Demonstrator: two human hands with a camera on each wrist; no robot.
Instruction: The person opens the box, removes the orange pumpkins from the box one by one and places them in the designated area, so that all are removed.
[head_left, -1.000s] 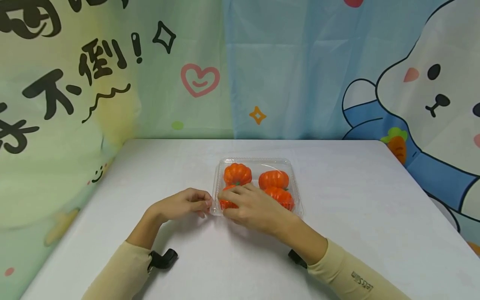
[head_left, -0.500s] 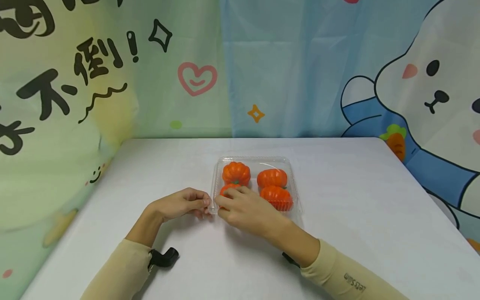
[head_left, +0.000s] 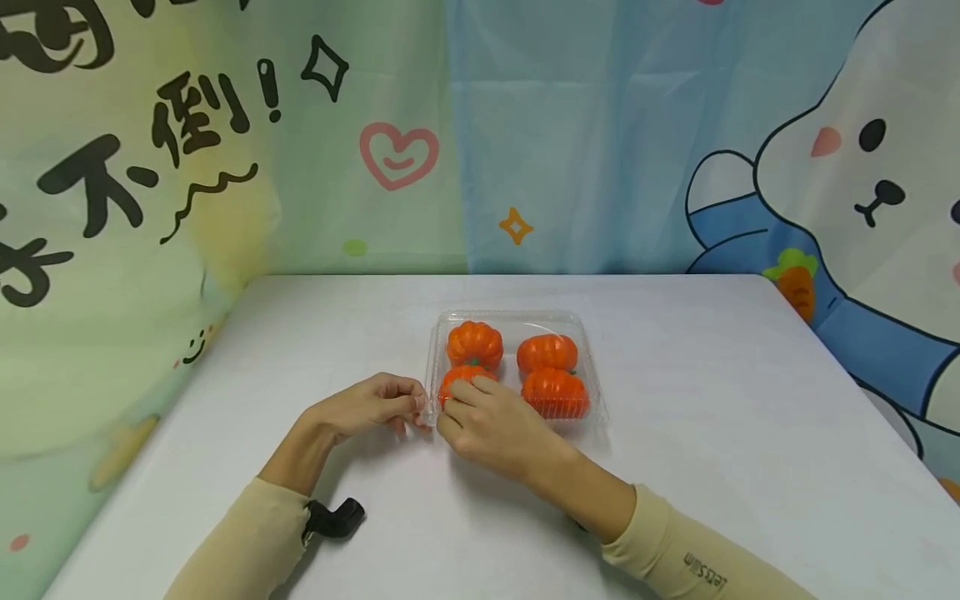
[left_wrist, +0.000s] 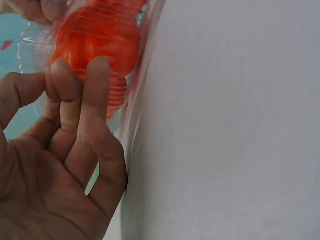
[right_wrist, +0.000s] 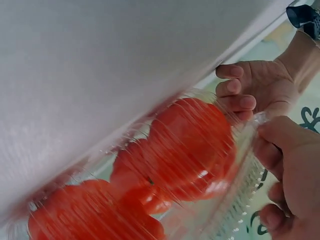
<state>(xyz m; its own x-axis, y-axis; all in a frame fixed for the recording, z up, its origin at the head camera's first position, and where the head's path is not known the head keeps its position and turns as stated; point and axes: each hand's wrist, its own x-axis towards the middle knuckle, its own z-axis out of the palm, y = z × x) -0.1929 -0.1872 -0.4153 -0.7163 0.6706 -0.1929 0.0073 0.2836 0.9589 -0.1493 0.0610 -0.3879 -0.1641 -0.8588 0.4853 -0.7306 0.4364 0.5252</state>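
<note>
A clear plastic clamshell box (head_left: 512,317) stands in the middle of the table. Inside are several small orange-red ribbed pumpkins (head_left: 547,354), set in two rows. My left hand (head_left: 375,408) is at the front left corner; in the left wrist view its thumb and index fingertips meet at the box's thin rim, other fingers extended along the wall. Across the box's front, my right hand (head_left: 495,425) pinches the rim near that same corner with thumb and curled fingers, as the right wrist view shows. It partly hides the front left pumpkin (head_left: 462,379).
A white table (head_left: 690,417) surrounds the box. Behind it hangs a printed cloth backdrop (head_left: 570,133). A black wrist-camera mount (head_left: 335,518) sits at the left sleeve cuff.
My right hand has shifted slightly left and drawn its fingers toward the front left corner, uncovering more of the front pumpkins. My left hand stays at the corner with small finger movements.
</note>
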